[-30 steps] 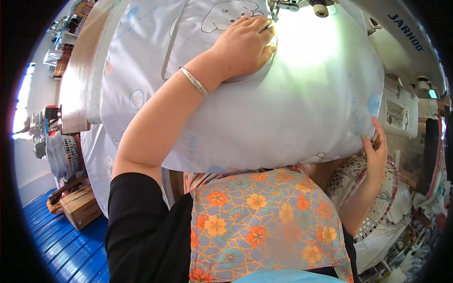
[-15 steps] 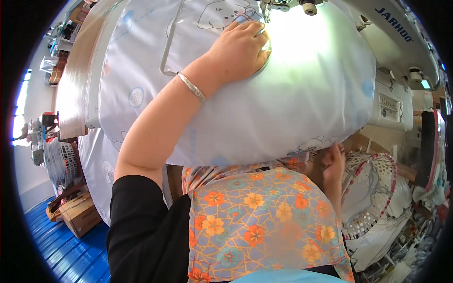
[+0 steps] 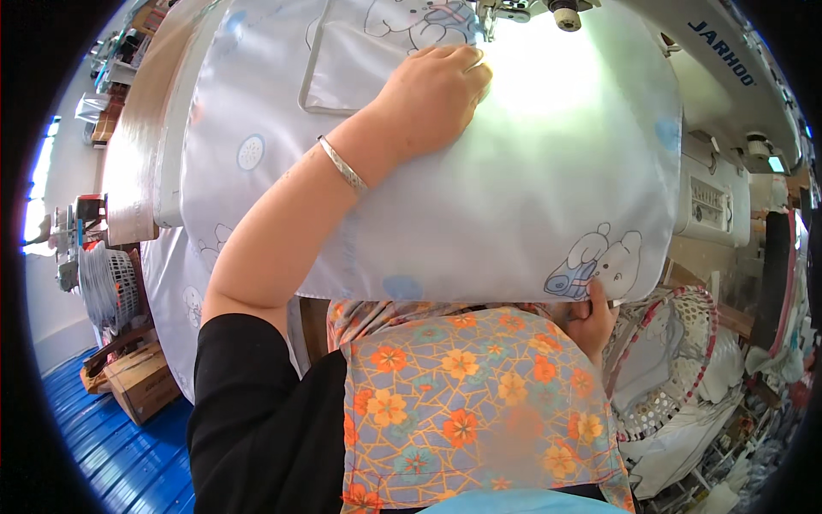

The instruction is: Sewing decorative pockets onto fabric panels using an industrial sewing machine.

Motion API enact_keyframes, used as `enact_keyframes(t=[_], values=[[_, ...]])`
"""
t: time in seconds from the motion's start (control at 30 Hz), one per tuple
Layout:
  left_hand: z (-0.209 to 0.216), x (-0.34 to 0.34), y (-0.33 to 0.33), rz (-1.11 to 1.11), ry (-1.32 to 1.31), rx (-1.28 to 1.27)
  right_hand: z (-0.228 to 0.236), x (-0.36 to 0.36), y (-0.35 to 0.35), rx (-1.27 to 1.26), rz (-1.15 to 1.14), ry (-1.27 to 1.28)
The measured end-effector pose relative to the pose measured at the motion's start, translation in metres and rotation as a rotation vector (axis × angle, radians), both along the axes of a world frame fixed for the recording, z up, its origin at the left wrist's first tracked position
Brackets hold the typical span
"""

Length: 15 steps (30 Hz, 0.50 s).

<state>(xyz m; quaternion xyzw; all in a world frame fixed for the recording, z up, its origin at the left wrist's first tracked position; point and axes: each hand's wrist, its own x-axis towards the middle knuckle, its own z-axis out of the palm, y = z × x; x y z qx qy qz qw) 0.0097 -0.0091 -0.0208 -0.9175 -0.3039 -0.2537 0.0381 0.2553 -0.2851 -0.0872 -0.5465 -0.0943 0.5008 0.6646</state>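
Pale satiny fabric [image 3: 479,227] with printed cartoon animals spreads over the sewing table. My left hand [image 3: 437,98] rests on it just in front of the sewing machine's presser foot [image 3: 488,26]. Its fingers are bent and close together on the cloth, with the tips partly hidden. To the left of that hand lies a pocket-like panel [image 3: 347,77] with a pale bound edge. My right hand [image 3: 591,325] pinches the fabric's near edge at the lower right, thumb on top, beside a printed puppy.
The white sewing machine's arm [image 3: 728,77] overhangs the right side, its lamp lighting the cloth. A basket [image 3: 702,360] with a red-wrapped rim holds cloth at the lower right. A cardboard box [image 3: 141,383] sits on the blue floor at left, below a white plastic basket [image 3: 120,291].
My right hand has come up onto the near edge and taken hold of it. That corner now lies flatter, showing more of the puppy. The pocket panel has shifted slightly away from me.
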Motion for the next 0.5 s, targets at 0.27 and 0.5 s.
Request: enact_keyframes(t=[0.27,0.5], values=[[-0.001,-0.007,0.011,0.008,0.005,-0.02,0.002,0.006,0.016,-0.024,-0.038,-0.222],[0.007,-0.004,0.007,0.0,0.087,-0.105,-0.003,-0.022,0.018,0.185,0.018,0.043]])
